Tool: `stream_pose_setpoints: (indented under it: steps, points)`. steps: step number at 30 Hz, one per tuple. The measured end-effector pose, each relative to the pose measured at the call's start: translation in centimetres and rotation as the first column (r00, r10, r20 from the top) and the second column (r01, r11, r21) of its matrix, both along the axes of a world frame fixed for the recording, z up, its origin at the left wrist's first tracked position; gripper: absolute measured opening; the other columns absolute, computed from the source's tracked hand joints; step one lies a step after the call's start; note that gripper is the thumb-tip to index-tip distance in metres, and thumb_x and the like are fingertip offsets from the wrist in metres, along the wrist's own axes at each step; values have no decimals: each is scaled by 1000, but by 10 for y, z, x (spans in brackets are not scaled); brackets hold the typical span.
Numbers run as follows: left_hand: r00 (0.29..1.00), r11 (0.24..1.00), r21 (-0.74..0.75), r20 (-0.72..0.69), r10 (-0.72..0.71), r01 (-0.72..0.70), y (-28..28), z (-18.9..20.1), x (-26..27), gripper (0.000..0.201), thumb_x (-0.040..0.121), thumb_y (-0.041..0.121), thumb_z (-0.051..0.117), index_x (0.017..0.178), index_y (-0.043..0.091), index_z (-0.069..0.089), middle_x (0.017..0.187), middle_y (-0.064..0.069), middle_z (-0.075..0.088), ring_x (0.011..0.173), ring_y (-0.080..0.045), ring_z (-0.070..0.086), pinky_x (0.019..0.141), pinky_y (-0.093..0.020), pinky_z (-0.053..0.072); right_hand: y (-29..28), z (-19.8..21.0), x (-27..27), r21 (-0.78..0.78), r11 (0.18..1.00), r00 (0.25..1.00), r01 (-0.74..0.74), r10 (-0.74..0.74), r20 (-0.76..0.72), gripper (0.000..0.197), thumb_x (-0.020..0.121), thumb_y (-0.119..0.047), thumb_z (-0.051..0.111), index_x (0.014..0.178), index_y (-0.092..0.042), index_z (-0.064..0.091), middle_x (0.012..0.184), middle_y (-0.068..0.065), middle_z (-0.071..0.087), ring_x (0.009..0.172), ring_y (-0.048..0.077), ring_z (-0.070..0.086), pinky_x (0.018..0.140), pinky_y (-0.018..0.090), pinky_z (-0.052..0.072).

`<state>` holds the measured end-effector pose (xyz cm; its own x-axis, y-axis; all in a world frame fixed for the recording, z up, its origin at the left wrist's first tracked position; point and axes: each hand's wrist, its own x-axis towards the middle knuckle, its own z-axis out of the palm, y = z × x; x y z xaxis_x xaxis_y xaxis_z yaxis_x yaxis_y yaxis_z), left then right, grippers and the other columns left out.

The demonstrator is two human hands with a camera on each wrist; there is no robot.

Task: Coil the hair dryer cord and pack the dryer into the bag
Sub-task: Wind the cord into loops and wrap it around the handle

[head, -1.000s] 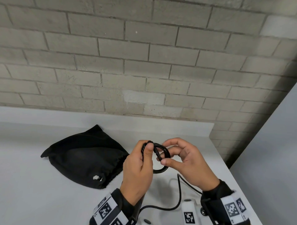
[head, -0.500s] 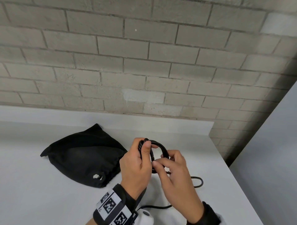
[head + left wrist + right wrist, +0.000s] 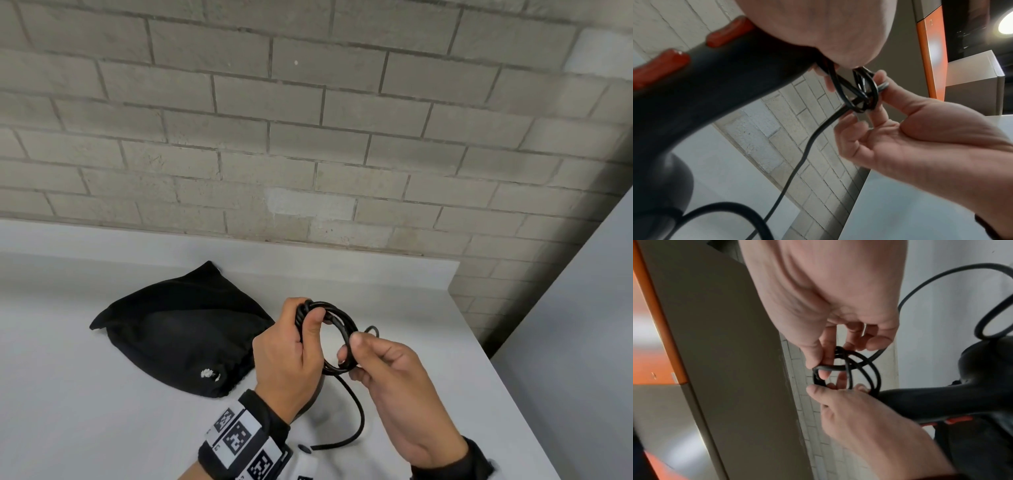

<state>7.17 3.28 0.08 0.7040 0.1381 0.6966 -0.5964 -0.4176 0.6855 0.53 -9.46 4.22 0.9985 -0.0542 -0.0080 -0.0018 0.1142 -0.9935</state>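
Another loop laid on, right grip back up at the coil

My left hand point(image 3: 291, 356) is clenched round the coiled cord point(image 3: 337, 337), thumb over the top of the loops, with the dryer handle point(image 3: 719, 78) tucked under the same palm. My right hand point(image 3: 394, 380) has swung up from low beside the coil and now pinches its near side between thumb and fingertips. Out from that pinch, a loose tail of cord point(image 3: 356, 411) hangs to the worktop point(image 3: 85, 411), shorter than half a second ago, so I reckon a few turns remain. Further left of my grip lies the black bag point(image 3: 178, 329), closed, waiting.
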Motion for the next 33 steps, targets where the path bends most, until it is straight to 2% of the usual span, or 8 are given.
stream_pose_setpoints:
  steps: [7,11,13,19,23,25,29,33]
  points:
    - [998,998,53,52,30,-33,2,0,2,35,102,57,27,99,30,50,53,7,54,43,-8,52,43,-32,43,-9,8,-4,432,897,986,-89,142,-92,39,90,-41,58,65,-11,65,90,10,66,78,16,60,73,30,49]
    - [999,999,19,19,46,-47,3,0,8,40,101,58,32,102,27,56,59,14,57,50,-8,56,47,-31,46,-8,-9,-6,-28,998,989,55,-50,139,28,74,-40,81,87,-15,76,102,0,69,90,14,64,78,25,51]
    - [999,999,-4,-8,34,-34,3,0,8,30,100,53,38,106,31,57,67,19,60,58,-5,61,52,-26,48,-6,-16,-8,-250,947,954,200,-130,269,13,82,-33,75,90,-23,75,99,-3,67,91,16,64,79,21,49]
    - [999,1000,2,-22,27,-27,2,2,7,22,97,53,40,104,36,53,70,18,62,65,-7,63,56,-32,52,1,-14,-14,-170,977,969,127,-86,230,11,90,-27,61,87,-25,72,81,7,73,84,15,69,85,23,52]
    - [999,998,36,5,42,-42,4,1,7,37,98,64,29,103,35,52,64,9,63,56,-11,61,53,-30,47,-15,-2,-14,176,984,1000,-12,14,-12,19,87,-25,68,77,-10,72,54,9,55,75,28,67,78,31,55]
    - [1000,999,42,16,27,-28,3,2,5,37,99,62,30,102,32,53,61,12,60,53,-9,58,50,-27,45,-24,5,-15,469,883,982,-20,106,-157,24,82,-24,71,76,-1,69,43,4,39,58,29,64,71,40,58]
    - [1000,1000,-20,-16,-10,10,0,1,4,40,99,61,33,102,29,56,57,16,52,50,-6,54,48,-19,42,-35,-5,-18,573,808,974,-137,215,-71,56,48,-28,98,80,4,66,44,2,39,34,16,45,49,35,52]
    - [996,998,-61,-81,-20,15,6,-1,12,42,96,56,37,102,21,60,60,11,58,50,-8,56,51,-39,52,-36,-37,-20,203,944,963,-259,237,127,51,59,-36,93,82,-3,62,66,12,66,85,39,70,87,41,55]
